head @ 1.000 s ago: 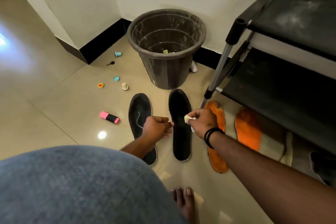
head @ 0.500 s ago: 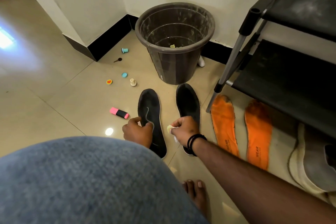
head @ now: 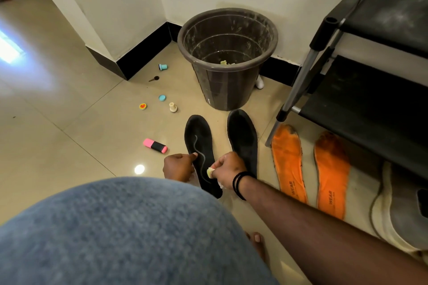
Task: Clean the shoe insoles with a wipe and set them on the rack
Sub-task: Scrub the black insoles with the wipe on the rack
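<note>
My left hand [head: 178,166] grips the near edge of the left black insole [head: 201,146], thumb laid across its top, pinning it flat on the tiled floor [head: 69,146] just in front of the brown waste bin [head: 228,58]. My right hand [head: 228,170] pinches a small yellowish wipe [head: 210,172] in curled fingers, and the wipe sits right against that same insole's inner edge, next to a pale squiggle on its surface. The second black insole [head: 243,139] lies beside it, also in front of the bin, partly under my right wrist. Right of the bin, two orange insoles [head: 287,159] lie side by side on the floor at the foot of the black shoe rack [head: 370,104], under its lowest shelf. Left of the bin lies a pink-and-black highlighter [head: 155,145].
</note>
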Demonstrator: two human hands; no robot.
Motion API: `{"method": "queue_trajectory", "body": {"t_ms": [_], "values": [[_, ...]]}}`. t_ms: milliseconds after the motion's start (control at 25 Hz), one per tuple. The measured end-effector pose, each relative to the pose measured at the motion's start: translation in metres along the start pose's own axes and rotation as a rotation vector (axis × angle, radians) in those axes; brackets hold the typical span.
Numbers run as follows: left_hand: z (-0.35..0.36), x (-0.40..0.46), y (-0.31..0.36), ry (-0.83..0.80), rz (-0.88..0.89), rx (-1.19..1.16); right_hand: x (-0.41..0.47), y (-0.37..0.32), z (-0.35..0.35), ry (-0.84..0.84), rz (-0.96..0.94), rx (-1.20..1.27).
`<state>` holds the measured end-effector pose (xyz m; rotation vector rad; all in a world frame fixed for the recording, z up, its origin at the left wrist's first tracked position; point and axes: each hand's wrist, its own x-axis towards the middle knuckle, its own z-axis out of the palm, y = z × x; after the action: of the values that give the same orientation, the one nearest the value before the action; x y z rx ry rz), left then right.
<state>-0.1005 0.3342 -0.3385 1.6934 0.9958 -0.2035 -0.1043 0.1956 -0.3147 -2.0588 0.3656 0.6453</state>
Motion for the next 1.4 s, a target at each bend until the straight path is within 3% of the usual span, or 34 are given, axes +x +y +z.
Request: {"method": "queue_trajectory", "body": {"t_ms": [240, 480, 600, 720, 880, 1080, 1240, 1400], "values": [[-0.029, -0.045, 0.054, 0.156, 0.173, -0.184, -0.038, -0.059, -0.040, -0.184, -0.156, 0.153], [-0.067, -0.146, 0.162, 0.155, 0.510, -0.403, -0.104, -0.143, -0.109, -0.117, -0.460, 0.222], [-0.066, -0.195, 0.223, 0.083, 0.705, -0.419, -0.146, -0.174, -0.165, 0.011, -0.585, 0.249], [-0.044, -0.239, 0.275, -0.007, 0.792, -0.408, -0.183, -0.188, -0.228, 0.164, -0.662, 0.204], [0.023, -0.310, 0.318, -0.305, 0.875, -0.278, -0.235, -0.161, -0.330, 0.294, -0.722, -0.033], [0.115, -0.378, 0.335, -0.603, 0.831, -0.174, -0.269, -0.092, -0.434, 0.522, -0.599, -0.020], [0.171, -0.386, 0.307, -0.821, 0.576, -0.071, -0.250, -0.032, -0.473, 0.669, -0.433, -0.127], [0.193, -0.372, 0.277, -0.870, 0.337, -0.161, -0.226, -0.003, -0.487, 0.827, -0.364, -0.332]]}}
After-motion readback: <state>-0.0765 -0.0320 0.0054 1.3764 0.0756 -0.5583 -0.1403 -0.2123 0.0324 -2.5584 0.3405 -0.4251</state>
